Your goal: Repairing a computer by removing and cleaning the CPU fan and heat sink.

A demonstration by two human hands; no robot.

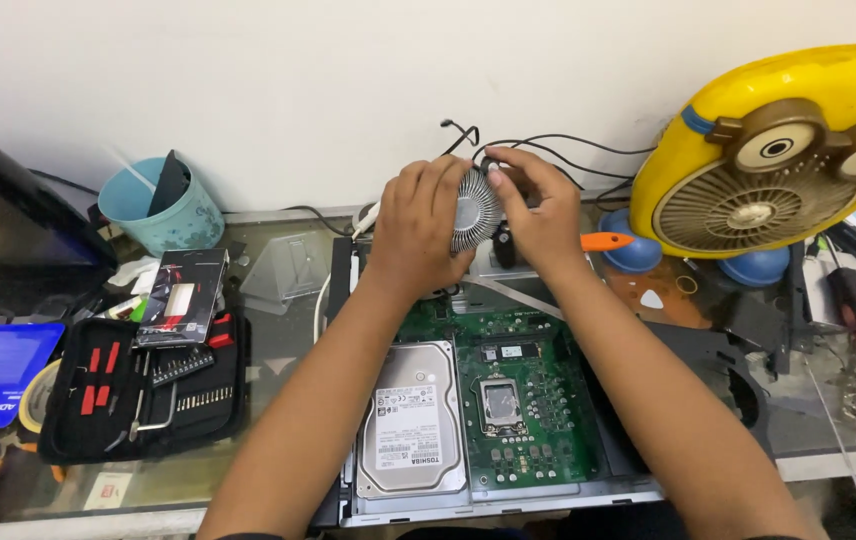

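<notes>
Held thing: a round silver finned metal cooler [475, 208], lifted above the far edge of the green circuit board [538, 395], tilted so its fins face the camera.
Left hand [416, 228]: curled around the cooler's left rim, fingers pressed against the fins, gripping it.
Right hand [538, 205]: fingers bent and pinching the cooler's right rim at the top; a dark part shows under the fingertips, possibly the fan hub, though the view is too blocked to be sure.
Black wires [558, 150]: run from behind the hands, beyond the board's far edge, toward the wall.
Circuit board: lies flat in an open grey metal case [508, 495], with a square processor socket [500, 403] near its middle.
Silver hard drive [411, 420]: just left of the board, inside the same case.
Black zip tool case with red-handled tools [143, 390]: well left of the board.
Teal cup [163, 210]: far left of the board, by the wall.
Yellow cartoon-faced fan [778, 150]: right of the board, beyond its far corner.
</notes>
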